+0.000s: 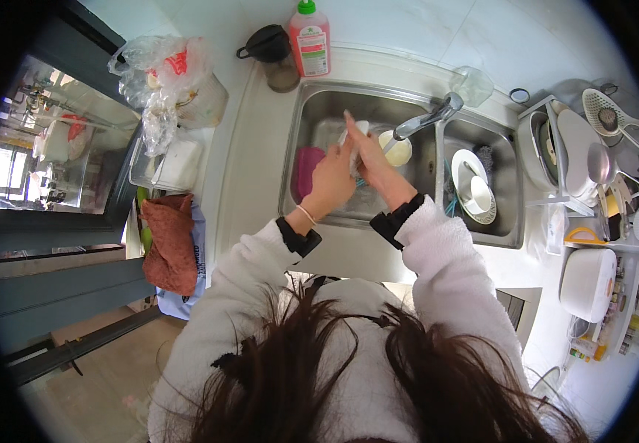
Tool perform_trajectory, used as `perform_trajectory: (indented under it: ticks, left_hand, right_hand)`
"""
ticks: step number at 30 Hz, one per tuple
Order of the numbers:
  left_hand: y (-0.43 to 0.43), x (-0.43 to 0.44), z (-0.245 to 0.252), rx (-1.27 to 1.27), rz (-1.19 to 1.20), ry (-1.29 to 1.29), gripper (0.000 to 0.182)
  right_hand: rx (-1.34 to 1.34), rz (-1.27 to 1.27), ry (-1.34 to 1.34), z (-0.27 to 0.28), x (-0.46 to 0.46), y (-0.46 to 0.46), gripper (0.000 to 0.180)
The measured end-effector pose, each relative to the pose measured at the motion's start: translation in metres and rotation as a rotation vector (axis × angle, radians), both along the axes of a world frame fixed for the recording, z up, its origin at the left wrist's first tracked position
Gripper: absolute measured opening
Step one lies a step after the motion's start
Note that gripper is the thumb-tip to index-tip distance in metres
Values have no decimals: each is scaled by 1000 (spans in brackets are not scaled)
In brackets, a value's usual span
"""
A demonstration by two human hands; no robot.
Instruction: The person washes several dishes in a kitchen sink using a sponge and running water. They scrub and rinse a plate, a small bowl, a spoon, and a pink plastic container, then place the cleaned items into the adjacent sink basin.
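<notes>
Over the large left basin (327, 105) of a steel double sink, my left hand (331, 180) and my right hand (379, 166) come together around a white item (359, 128). Fingers cover most of it, so I cannot tell whether it is a cloth or a dish. The fingers of my right hand point up and away. Just right of the hands, a cream bowl (397, 148) sits in the basin under the chrome faucet (427, 119). A magenta item (308, 166), perhaps a cloth, lies at the basin's left side, partly behind my left hand.
The right basin holds a white plate (465, 160) and a white cup (480, 195). Behind the sink stand a pink detergent bottle (311, 47) and a black-lidded pitcher (280, 61). A dish rack (552, 160) is at right; a brown towel (170, 243) hangs at left.
</notes>
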State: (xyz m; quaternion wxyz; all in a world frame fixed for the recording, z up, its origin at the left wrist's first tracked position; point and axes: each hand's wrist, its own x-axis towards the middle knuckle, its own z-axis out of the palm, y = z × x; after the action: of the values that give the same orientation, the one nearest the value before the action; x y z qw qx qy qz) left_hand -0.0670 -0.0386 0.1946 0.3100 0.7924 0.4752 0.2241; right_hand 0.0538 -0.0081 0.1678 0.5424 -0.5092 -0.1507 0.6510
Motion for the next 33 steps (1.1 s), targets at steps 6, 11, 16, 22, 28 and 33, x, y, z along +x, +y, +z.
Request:
perform_trajectory:
  ticks: [6, 11, 16, 22, 28, 33]
  left_hand:
    - [15, 9, -57, -163, -289, -42, 73]
    - [53, 38, -93, -63, -94, 300, 59]
    - [71, 54, -90, -1295, -46, -889, 35]
    - [60, 59, -64, -1238, -227, -907, 30]
    - [29, 59, -32, -740, -282, -477, 34]
    - [-2, 86, -24, -382, -302, -323, 41]
  right_hand:
    - [125, -124, 137, -24, 27, -42, 44]
    - [158, -298, 169, -47, 71, -59, 40]
    - [138, -269, 111, -39, 119, -74, 55]
    - [-312, 45, -924, -37, 166, -85, 64]
    - [-67, -205, -832, -6, 162, -88, 30]
    - [464, -247, -934, 5, 91, -87, 21]
